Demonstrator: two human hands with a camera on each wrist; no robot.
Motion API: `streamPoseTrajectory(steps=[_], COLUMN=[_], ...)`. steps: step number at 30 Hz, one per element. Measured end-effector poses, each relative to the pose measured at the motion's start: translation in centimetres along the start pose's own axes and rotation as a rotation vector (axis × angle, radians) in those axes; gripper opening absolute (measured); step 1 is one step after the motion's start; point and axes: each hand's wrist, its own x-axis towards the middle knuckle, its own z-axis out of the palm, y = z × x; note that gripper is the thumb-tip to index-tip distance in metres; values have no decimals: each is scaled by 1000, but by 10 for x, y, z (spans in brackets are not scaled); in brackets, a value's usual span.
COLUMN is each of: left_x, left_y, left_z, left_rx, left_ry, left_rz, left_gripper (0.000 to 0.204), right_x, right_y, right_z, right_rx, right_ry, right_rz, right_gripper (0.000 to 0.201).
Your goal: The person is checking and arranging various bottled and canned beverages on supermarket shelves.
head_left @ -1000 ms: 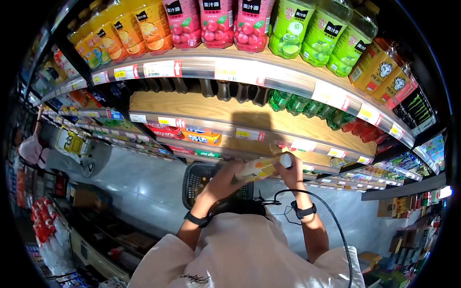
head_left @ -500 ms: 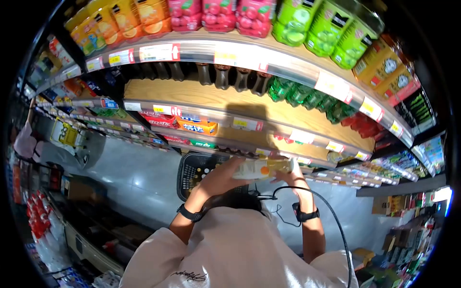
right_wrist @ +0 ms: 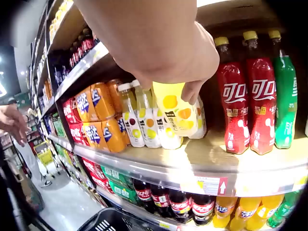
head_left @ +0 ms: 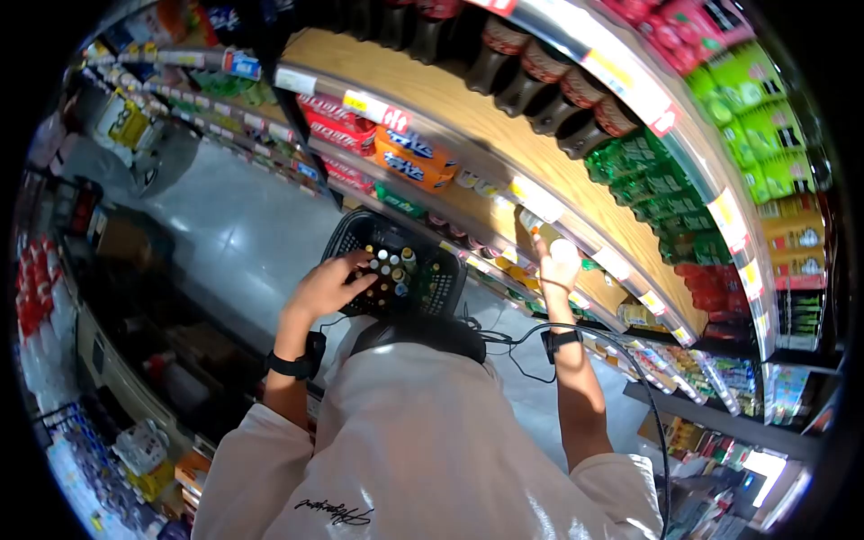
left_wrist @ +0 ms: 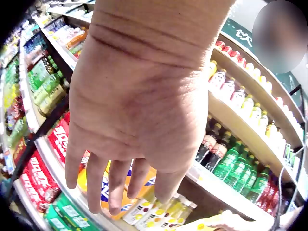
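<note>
In the right wrist view my right hand [right_wrist: 168, 53] grips the upper part of a juice bottle [right_wrist: 177, 113] with a fruit-printed white and yellow label. The bottle is at the shelf, beside similar white-capped juice bottles [right_wrist: 149, 126]. Most of its top is hidden behind my fingers. From the head view, my right hand [head_left: 560, 268] reaches to that shelf. My left hand [head_left: 328, 286] is over the left side of a black basket [head_left: 447, 292], its fingers apart and holding nothing. Several bottles [head_left: 389, 265] stand inside the basket, caps up.
Orange soda packs [right_wrist: 98, 108] sit left of the juice bottles, red cola bottles [right_wrist: 233, 101] to their right. Below runs another shelf with dark cola bottles [right_wrist: 180, 204]. A black cable [head_left: 621, 355] passes by my right arm. Another person's hand [right_wrist: 13, 124] shows at far left.
Earlier both hands held the juice bottle above the basket. Now my left hand has let go and moved left, and my right hand has carried the bottle to the shelf. The head view has turned.
</note>
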Motion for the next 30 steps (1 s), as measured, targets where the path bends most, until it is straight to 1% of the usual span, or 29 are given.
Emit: streamPoseTrajectory(steps=[2,3,4,5,7,8,9,10,11,13,14,15,16,17,19,20,22,24,25,26,27,29,30], left_x=[-23,-23,-30,-40,-45,-48,-50,-53,-58,-54,-55,-50,-48,-45,-34,-27,-21,-15,-11,-7,-6,-4,-3], left_y=[-25,-27,-31,-43,-52,-61,-63,-62,-64,-61,-62,-62,-62,-65,-67,-61,-58,-54,-53,-51,-46,-36,-37], left_z=[8,7,10,15,18,24,24,28,31,28,31,29,28,29,29,26,25,23,21,21,20,16,17], left_rx=[-32,-72,-82,-112,-104,-112,-90,-104,-132,-113,-132,-119,-110,-111,-106,-44,-38,-26,1,27,29,32,37], left_ry=[90,77,87,98,94,102,92,122,144,122,129,120,109,106,120,126,122,103,62,20,11,-14,-16], left_rz=[-18,-22,-70,-124,-132,-146,-147,-144,-171,-163,-184,-165,-154,-157,-95,-86,-83,-83,-74,-62,-62,-87,-88], left_gripper=[46,45,45,45,44,43,42,40,40,40,40,40,39,39,39,39,39,40,39,40,40,40,40], right_x=[13,22,24,38,56,71,77,87,102,101,103,104,110,124,121,122,122,147,159,160,193,145,128], right_y=[1,0,-20,-21,27,36,48,63,81,84,84,75,84,116,104,101,117,207,249,260,330,236,183], right_z=[14,18,14,24,42,51,54,57,62,63,61,51,45,55,45,38,41,52,57,62,76,67,57], right_rx=[-1,31,68,50,106,87,-47,-185,-106,-42,-55,-164,-275,-242,-385,-385,80,431,618,733,819,521,277], right_ry=[-24,23,-58,-95,-78,-101,1,89,-98,-57,-82,-144,-213,-238,-365,-350,-344,-546,-674,-685,-741,-378,-321], right_rz=[-17,-25,52,31,-130,-152,-237,-334,-35,-63,-70,-138,-205,-65,50,56,220,-1,-84,-293,-228,-61,-104], right_gripper=[49,47,44,40,37,37,33,30,29,24,24,24,24,33,43,43,45,62,70,67,64,56,49])
